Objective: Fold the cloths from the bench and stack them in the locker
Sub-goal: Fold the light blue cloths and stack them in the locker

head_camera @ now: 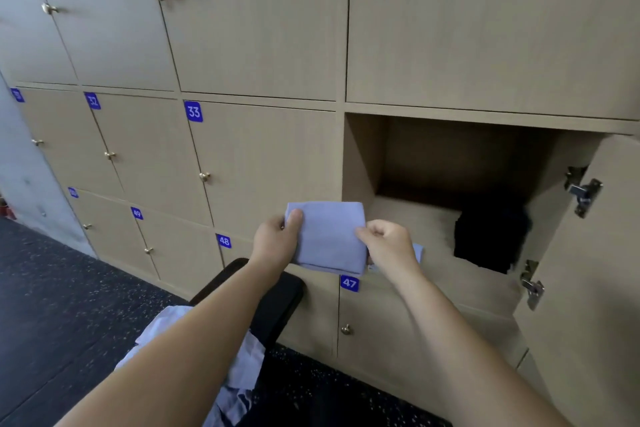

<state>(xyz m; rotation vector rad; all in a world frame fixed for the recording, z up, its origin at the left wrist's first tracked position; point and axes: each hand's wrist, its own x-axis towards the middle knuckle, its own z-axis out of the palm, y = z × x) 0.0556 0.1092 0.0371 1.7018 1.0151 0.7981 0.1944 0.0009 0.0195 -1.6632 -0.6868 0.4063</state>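
A folded pale blue cloth is held in the air just left of the open locker. My left hand grips its left edge with the thumb on top. My right hand pinches its right edge. A black bundle lies on the right side of the locker floor. Unfolded pale cloths lie heaped on the black bench under my left forearm.
The locker door stands swung open at the right, its metal hinges showing. Shut numbered lockers fill the wall. Dark speckled flooring spreads at the left and below.
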